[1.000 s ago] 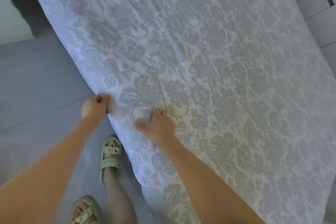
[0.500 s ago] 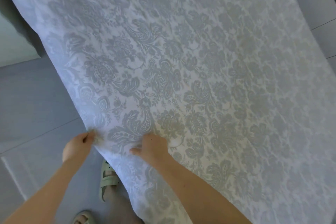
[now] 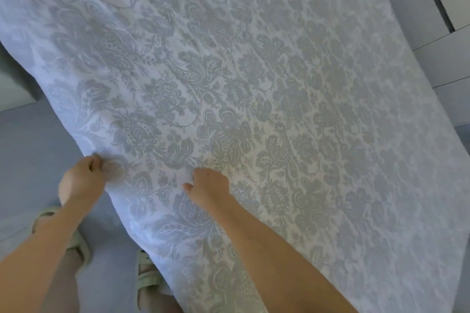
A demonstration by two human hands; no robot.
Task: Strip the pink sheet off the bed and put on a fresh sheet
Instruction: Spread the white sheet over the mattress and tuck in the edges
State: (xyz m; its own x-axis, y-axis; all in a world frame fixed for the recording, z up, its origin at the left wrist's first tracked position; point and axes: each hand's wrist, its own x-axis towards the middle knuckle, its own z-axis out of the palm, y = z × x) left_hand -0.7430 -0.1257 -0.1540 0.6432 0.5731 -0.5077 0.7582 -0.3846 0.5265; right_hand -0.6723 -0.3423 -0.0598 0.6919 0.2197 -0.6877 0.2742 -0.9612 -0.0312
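While left hand (image 3: pixel 81 181) and right hand (image 3: pixel 208 185) grip one sheet (image 3: pixel 279 79), two sandals (image 3: pixel 147 278)

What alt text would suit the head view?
Both hands grip a white sheet with a grey floral pattern, spread out wide: the left hand at its near edge, the right hand just in from it. Pale sandals stand on the grey floor below.

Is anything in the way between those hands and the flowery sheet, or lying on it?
Nothing visible. The left hand pinches the sheet at its near edge, the right hand grips it alongside, and no object lies on the fabric in view.
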